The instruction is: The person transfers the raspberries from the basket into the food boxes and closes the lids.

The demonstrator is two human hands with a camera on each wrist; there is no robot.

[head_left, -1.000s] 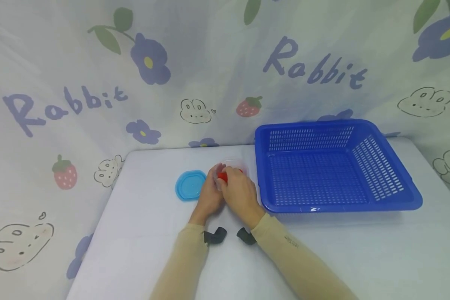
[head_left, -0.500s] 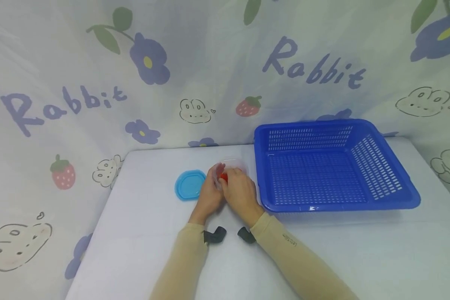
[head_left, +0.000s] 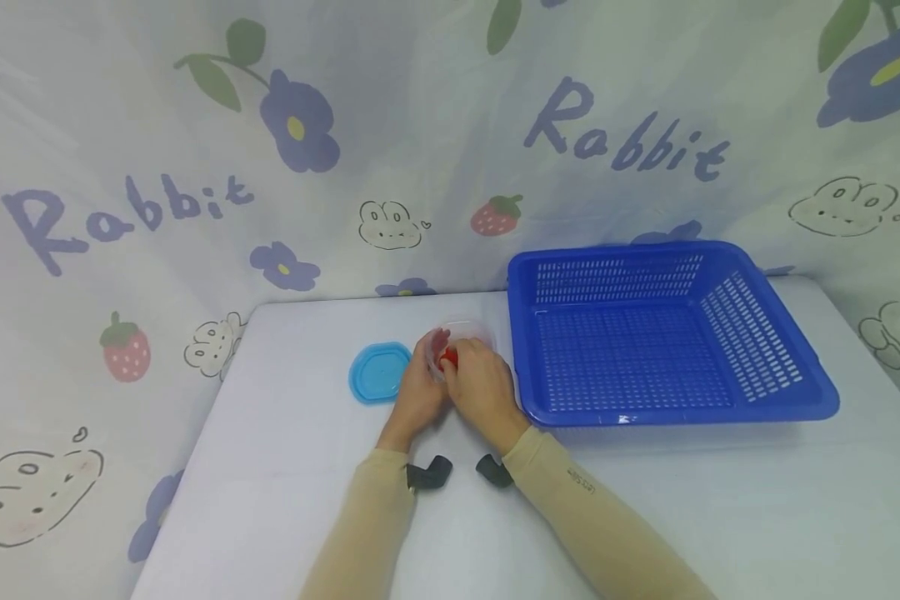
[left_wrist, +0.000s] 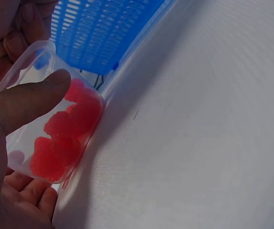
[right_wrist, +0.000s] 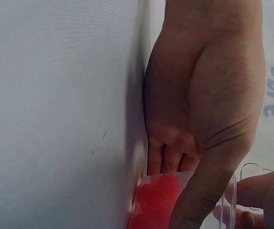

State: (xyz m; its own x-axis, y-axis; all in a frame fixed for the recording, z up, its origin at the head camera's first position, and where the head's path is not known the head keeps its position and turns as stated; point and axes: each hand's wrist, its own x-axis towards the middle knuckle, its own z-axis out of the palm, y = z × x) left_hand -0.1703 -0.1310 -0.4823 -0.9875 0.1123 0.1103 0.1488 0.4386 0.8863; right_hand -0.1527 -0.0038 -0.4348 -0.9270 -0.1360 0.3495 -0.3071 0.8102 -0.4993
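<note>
In the left wrist view, my left hand (left_wrist: 20,107) grips a clear plastic cup (left_wrist: 20,143), thumb along one side and fingers round the other. Red bumpy lumps (left_wrist: 60,129) lie inside, near its bottom. The head view shows my right hand (head_left: 483,379) at the cup's mouth, its fingers bent down and the thumb beside a red lump (head_left: 449,358). Most of its fingertips are hidden, so whether it pinches a lump is unclear. In the right wrist view, fingers (right_wrist: 258,191) of that hand touch or overlap the clear rim.
A light blue lid (head_left: 379,372) lies on the white table (head_left: 270,467) left of the hands. To the right stands a large blue plastic basket (head_left: 525,350), close beside my right hand. A printed curtain (head_left: 420,108) hangs behind the table.
My right hand has lowered slightly at the cup's mouth, and less of the red shows around its fingers. My left hand keeps its grip in the same place.
</note>
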